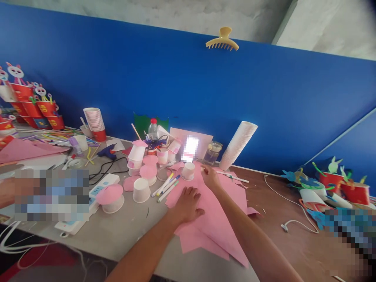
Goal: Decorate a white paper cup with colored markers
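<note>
Several large sheets of pink paper (213, 227) lie overlapped on a grey tabletop (117, 235). My left hand (188, 203) rests flat on them, fingers spread. My right hand (210, 176) sits at the far end of the sheets, its fingertips at the paper, though any pinch is hard to make out. Just beyond those fingertips stands an upturned white paper cup (188, 171). Several felt-tip markers (166, 188) lie to the left of the paper. Nearby are upturned cups, one topped with a pink paper circle (110, 194).
A white power strip (102, 192), a blue glue gun (107, 152) and a tall stack of white cups (237, 145) stand close by. Red cup crafts (38, 109) line the far left. A blurred arm (6, 192) enters at left. A brown table (288, 219) holds more crafts at right.
</note>
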The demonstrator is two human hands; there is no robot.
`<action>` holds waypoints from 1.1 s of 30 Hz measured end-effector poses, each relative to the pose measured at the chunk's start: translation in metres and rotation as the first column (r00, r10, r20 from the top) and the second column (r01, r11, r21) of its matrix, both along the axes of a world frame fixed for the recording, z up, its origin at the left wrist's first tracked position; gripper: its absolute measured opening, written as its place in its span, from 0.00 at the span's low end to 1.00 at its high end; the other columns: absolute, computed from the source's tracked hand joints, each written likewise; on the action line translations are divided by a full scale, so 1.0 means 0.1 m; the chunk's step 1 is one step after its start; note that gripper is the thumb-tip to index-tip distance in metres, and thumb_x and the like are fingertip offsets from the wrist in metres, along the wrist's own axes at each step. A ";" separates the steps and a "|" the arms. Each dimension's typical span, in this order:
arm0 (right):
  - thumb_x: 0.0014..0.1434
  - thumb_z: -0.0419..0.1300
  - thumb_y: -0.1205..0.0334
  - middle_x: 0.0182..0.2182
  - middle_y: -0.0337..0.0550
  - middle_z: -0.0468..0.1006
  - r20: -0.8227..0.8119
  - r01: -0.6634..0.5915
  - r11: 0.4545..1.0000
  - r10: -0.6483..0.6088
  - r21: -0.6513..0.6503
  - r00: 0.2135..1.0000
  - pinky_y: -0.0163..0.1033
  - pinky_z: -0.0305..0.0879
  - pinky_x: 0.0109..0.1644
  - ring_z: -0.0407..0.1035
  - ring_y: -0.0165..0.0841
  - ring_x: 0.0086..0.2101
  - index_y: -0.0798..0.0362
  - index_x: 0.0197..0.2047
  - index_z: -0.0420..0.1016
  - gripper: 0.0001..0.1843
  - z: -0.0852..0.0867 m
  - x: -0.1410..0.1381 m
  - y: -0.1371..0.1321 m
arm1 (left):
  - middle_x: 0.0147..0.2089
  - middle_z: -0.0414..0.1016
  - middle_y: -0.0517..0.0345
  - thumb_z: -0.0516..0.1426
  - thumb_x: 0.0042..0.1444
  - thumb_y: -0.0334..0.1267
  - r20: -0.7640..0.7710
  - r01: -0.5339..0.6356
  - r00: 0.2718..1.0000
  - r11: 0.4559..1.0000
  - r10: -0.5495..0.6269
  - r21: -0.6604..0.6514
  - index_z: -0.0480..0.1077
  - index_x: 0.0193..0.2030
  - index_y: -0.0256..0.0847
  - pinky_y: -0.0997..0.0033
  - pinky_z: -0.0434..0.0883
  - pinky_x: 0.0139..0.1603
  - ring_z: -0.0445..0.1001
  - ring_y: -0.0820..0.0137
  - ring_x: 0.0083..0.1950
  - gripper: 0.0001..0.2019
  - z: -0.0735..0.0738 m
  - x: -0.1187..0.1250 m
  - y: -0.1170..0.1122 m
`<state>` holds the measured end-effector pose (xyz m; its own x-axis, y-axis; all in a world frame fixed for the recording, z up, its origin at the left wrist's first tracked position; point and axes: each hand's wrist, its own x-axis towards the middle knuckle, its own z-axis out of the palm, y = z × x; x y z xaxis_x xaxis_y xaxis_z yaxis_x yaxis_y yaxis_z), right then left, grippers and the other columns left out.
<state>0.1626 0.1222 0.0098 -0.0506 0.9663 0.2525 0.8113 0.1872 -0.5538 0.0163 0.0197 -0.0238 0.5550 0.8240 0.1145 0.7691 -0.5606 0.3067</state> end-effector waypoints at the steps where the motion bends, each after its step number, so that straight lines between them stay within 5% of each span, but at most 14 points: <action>1: 0.58 0.51 0.63 0.37 0.46 0.82 0.004 0.008 0.999 -0.008 -0.031 1.000 0.40 0.68 0.41 0.75 0.38 0.37 0.53 0.51 0.76 0.21 -0.01 -0.05 0.01 | 0.63 0.62 0.41 0.54 0.60 0.53 -0.006 -0.002 1.000 1.000 0.002 0.001 0.65 0.55 0.37 0.47 0.54 0.66 0.59 0.48 0.64 0.24 0.00 0.00 -0.01; 9: 0.53 0.58 0.63 0.29 0.49 0.82 0.115 0.005 0.965 0.026 -0.262 0.993 0.38 0.63 0.33 0.76 0.41 0.33 0.53 0.31 0.79 0.07 -0.13 -0.30 -0.15 | 0.66 0.62 0.39 0.54 0.60 0.53 0.012 -0.036 0.999 0.998 0.037 -0.051 0.62 0.61 0.35 0.46 0.53 0.68 0.56 0.46 0.67 0.29 0.02 0.02 -0.05; 14: 0.55 0.58 0.63 0.37 0.49 0.82 0.134 -0.076 0.958 0.117 -0.276 0.984 0.38 0.62 0.35 0.75 0.42 0.38 0.51 0.44 0.78 0.14 0.06 -0.48 -0.35 | 0.69 0.59 0.36 0.53 0.60 0.52 0.022 -0.034 0.999 0.995 0.036 -0.091 0.57 0.66 0.32 0.43 0.51 0.68 0.50 0.43 0.71 0.33 0.03 0.03 -0.04; 18: 0.56 0.59 0.62 0.37 0.45 0.81 0.098 -0.218 0.935 0.254 -0.280 0.962 0.36 0.61 0.36 0.74 0.39 0.37 0.50 0.45 0.78 0.13 0.18 -0.74 -0.43 | 0.64 0.67 0.40 0.51 0.62 0.51 -0.024 -0.062 0.998 0.990 0.059 -0.130 0.60 0.64 0.34 0.48 0.55 0.67 0.60 0.46 0.67 0.29 0.04 0.05 -0.03; 24: 0.56 0.61 0.63 0.35 0.45 0.81 0.012 -0.276 0.920 0.290 -0.278 0.957 0.36 0.65 0.38 0.75 0.38 0.37 0.55 0.50 0.76 0.17 0.12 -1.03 -0.37 | 0.58 0.73 0.42 0.53 0.59 0.44 -0.044 -0.093 0.995 0.989 0.088 -0.118 0.67 0.59 0.36 0.49 0.63 0.61 0.69 0.45 0.58 0.23 0.06 0.09 0.00; 28: 0.60 0.55 0.64 0.37 0.44 0.82 -0.052 -0.280 0.937 0.275 -0.207 0.960 0.37 0.68 0.43 0.76 0.36 0.38 0.54 0.57 0.71 0.21 0.11 -0.90 -0.41 | 0.61 0.70 0.39 0.53 0.60 0.45 -0.002 -0.082 0.997 0.992 0.082 -0.099 0.65 0.61 0.33 0.50 0.59 0.65 0.65 0.45 0.63 0.26 0.04 0.07 -0.03; 33: 0.62 0.50 0.64 0.47 0.50 0.79 -0.046 -0.233 0.969 0.229 -0.087 0.972 0.43 0.68 0.53 0.74 0.40 0.47 0.54 0.49 0.76 0.17 -0.01 -0.37 -0.67 | 0.62 0.68 0.38 0.55 0.60 0.48 0.052 -0.048 0.997 0.997 0.051 -0.058 0.64 0.63 0.34 0.47 0.54 0.68 0.61 0.45 0.65 0.28 0.06 0.03 -0.06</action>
<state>0.1261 0.0555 0.0093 -0.2677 0.9485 0.1695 0.7316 0.3146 -0.6048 0.0196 0.0138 -0.0182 0.5077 0.8563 0.0947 0.7773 -0.5027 0.3782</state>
